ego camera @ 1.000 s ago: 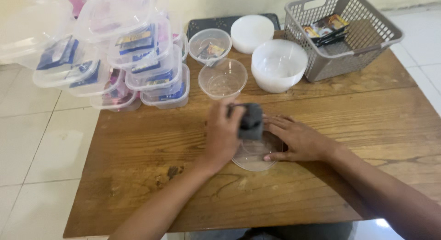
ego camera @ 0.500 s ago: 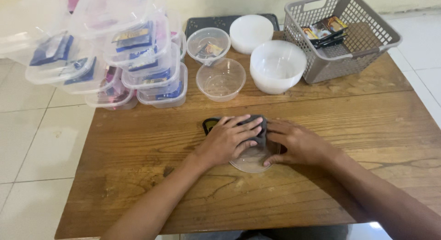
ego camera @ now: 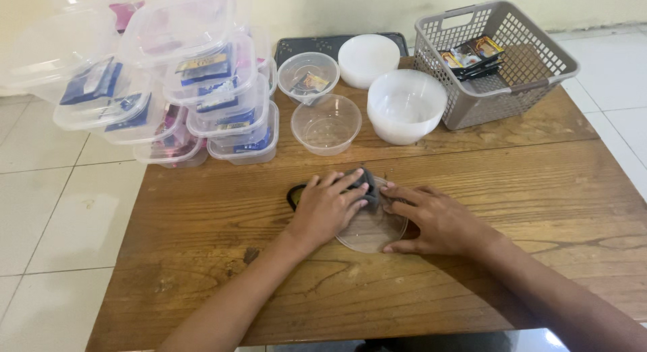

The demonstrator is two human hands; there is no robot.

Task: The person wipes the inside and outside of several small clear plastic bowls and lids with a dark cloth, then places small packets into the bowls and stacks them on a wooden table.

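Ideally the left hand, pressed flat on the dark cloth, rubs evenly across the clear round lid lying on the desk, while the right hand, fingers spread, pins its rim.

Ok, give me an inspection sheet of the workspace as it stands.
Surface: wooden table, worn.
Job's things: clear round lid flat on table; dark cloth pressed on it.
Clutter: stacked clear boxes, clear bowl, white bowl, grey basket holding packets, dark tray.
Hands: left hand on the cloth; right hand flat on the lid.
Cables: nothing seen.
Surroundings: pale tiled floor.
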